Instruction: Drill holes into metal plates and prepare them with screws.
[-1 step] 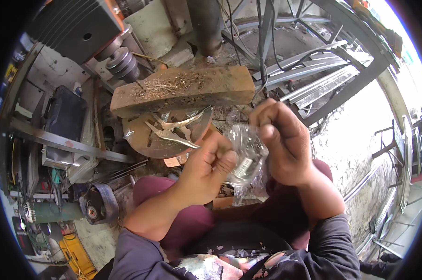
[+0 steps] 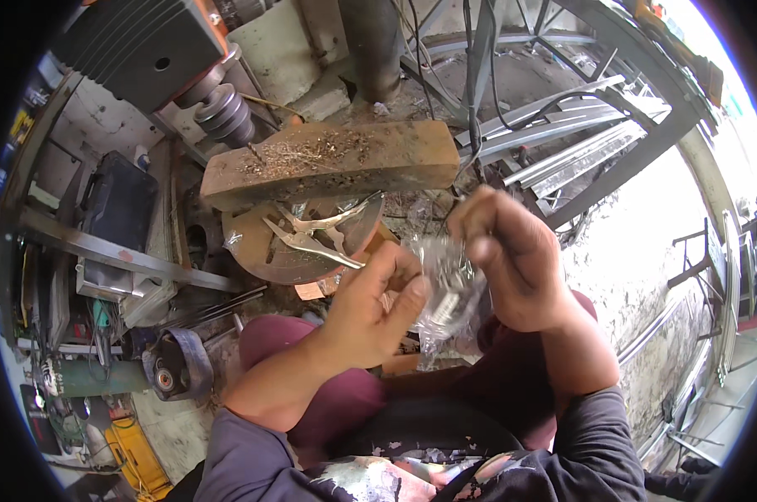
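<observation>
A clear crumpled plastic bag (image 2: 452,294) hangs between my two hands above my lap. Small dark and shiny pieces show inside it, with a pale label-like patch, too blurred to make out. The bag's left edge is pinched between the thumb and bent fingers of my left hand (image 2: 377,311). My right hand (image 2: 516,259) is closed at the bag's upper right, fingertips pressed together and slightly smeared by motion. Just beyond my left hand, metal locking pliers (image 2: 307,241) lie with their jaws and handles across a round metal machine table (image 2: 253,261).
A wooden block (image 2: 332,163) strewn with metal shavings lies behind the pliers. Metal profiles (image 2: 562,151) are stacked under a steel frame at the far right. A black case (image 2: 119,209) and a yellow case (image 2: 136,456) stand at the left.
My right hand has dropped slightly, and my left hand has shifted a little to the right. The bag between them has flexed and blurred. The pliers and the wooden block stay where they were.
</observation>
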Demonstrator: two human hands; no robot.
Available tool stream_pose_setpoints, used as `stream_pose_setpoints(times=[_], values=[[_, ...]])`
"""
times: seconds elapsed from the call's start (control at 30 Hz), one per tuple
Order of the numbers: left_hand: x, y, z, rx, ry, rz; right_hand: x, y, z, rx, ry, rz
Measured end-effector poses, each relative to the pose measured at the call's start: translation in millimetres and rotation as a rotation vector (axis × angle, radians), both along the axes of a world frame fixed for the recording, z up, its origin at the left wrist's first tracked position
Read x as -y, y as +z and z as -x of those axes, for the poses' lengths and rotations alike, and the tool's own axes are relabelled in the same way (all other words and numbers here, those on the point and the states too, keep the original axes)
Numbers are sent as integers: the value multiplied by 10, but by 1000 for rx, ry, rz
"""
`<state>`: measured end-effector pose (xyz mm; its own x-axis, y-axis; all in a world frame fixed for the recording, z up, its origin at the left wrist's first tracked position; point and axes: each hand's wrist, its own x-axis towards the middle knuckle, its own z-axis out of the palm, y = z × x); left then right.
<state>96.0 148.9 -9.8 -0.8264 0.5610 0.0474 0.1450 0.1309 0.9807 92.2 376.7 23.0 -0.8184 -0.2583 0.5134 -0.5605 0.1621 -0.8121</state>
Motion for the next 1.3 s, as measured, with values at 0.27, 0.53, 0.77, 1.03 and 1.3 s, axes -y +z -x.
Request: stream_pose_setpoints(times=[0.27,0.53,0.77,1.03,1.3], values=[[1,-387,-5,-283,5,-269,101,-158,-110,-29,92,-202],[45,221,354,-1087,340,143,9,-349,-166,192,-196,-53],[439,1530,710,-1902,1036,689,73,-334,-1,177,-289,-5],[173,1050,376,-1496,837,554,-31,-273,-31,136,-273,10],[141,1222,436,-1651,912,739,-120,-372,-102,27,-123,-97]])
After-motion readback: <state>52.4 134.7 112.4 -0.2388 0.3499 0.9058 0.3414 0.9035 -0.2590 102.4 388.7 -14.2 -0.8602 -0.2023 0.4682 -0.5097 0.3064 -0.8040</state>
